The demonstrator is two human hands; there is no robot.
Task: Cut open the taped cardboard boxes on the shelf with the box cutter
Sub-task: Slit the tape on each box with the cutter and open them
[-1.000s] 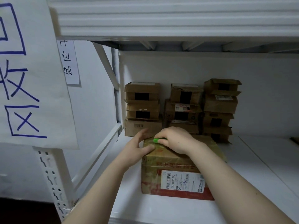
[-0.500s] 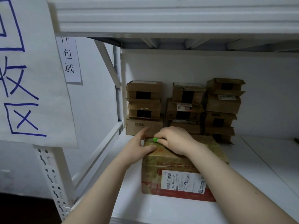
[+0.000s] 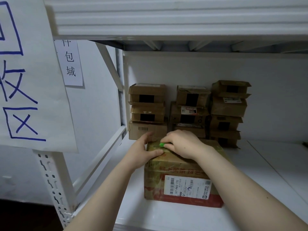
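Only the person's arms and hands show. The left hand [image 3: 141, 154] is bare, and so is the right hand [image 3: 181, 144]. The left forearm [image 3: 106, 189] is bare skin all the way from the wrist to the bottom of the picture. The right forearm [image 3: 241, 189] is bare the same way. Both arms look smooth and slim. The right forearm has a tiny dark dot on it, far down toward the elbow. Another tiny dark dot sits on the back of the right hand. The nails are too small to see well. The rest of the person is out of view.
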